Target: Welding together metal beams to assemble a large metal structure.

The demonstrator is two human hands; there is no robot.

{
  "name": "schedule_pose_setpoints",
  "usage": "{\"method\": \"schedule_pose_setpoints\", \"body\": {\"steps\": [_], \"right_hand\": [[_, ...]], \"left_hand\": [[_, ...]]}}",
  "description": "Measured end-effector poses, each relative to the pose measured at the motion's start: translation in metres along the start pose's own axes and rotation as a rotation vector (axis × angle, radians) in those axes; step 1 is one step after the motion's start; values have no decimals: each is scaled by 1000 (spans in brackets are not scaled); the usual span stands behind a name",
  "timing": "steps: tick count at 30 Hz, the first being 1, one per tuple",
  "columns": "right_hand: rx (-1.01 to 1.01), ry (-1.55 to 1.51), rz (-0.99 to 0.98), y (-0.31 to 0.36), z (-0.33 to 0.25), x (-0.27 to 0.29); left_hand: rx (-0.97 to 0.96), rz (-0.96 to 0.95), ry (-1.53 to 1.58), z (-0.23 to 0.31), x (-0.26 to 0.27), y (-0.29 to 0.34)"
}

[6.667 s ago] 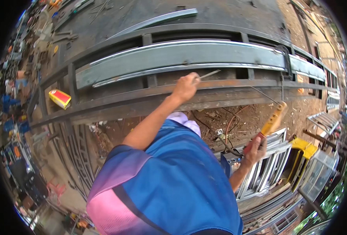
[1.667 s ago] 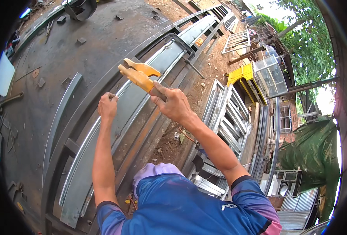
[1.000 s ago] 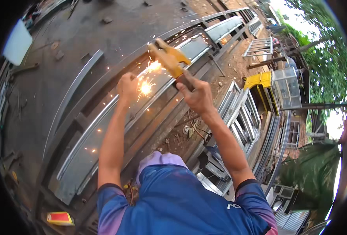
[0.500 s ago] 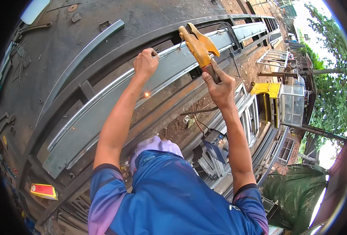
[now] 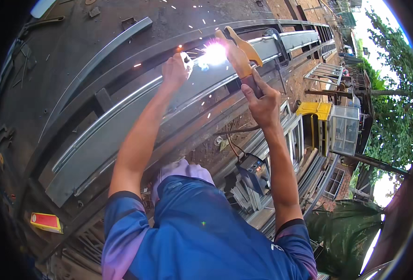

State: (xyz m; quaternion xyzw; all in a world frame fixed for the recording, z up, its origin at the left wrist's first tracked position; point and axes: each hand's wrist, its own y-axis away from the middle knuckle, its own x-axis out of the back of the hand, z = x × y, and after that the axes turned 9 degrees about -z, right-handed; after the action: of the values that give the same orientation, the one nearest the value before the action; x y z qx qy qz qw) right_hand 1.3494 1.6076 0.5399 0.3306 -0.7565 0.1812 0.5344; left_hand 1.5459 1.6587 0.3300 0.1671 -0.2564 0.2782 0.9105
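My right hand (image 5: 264,102) is closed round the handle of a yellow electrode holder (image 5: 246,49), its jaws pointing up and left. A glaring white-violet welding arc (image 5: 215,53) burns by the jaws at the far edge of a long grey metal panel (image 5: 118,140), and sparks fly from it. Just left of the arc, my left hand (image 5: 176,70) has its fingers curled at the panel's bright edge strip; glare hides what they may hold. Around the panel runs a dark steel frame (image 5: 66,126). A dark C-clamp (image 5: 281,46) grips panel and frame right of the holder.
A loose metal channel (image 5: 99,63) lies on the dark plate beyond the frame. At lower left sits a red-and-yellow box (image 5: 46,222). A welding machine (image 5: 253,170) stands near my right forearm beside stacked metal profiles. Farther right are a yellow cabinet (image 5: 314,110) and green tarpaulin (image 5: 346,233).
A bright arc with flying sparks has appeared at the holder's jaws. Both hands stay in nearly the same places. The view has shifted slightly.
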Motion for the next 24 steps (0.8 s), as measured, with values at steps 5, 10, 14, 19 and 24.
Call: {"method": "schedule_pose_setpoints", "body": {"steps": [5, 10, 14, 19, 24], "right_hand": [[32, -52, 10, 0, 3, -4], [140, -78, 30, 0, 12, -6], [81, -110, 99, 3, 4, -3], [37, -117, 50, 3, 0, 2], [43, -128, 28, 2, 0, 0]], "left_hand": [[-6, -68, 96, 16, 18, 11], [33, -32, 135, 20, 15, 10], [58, -71, 149, 16, 14, 8], [25, -101, 180, 11, 13, 3], [27, -76, 201, 11, 13, 2]]}}
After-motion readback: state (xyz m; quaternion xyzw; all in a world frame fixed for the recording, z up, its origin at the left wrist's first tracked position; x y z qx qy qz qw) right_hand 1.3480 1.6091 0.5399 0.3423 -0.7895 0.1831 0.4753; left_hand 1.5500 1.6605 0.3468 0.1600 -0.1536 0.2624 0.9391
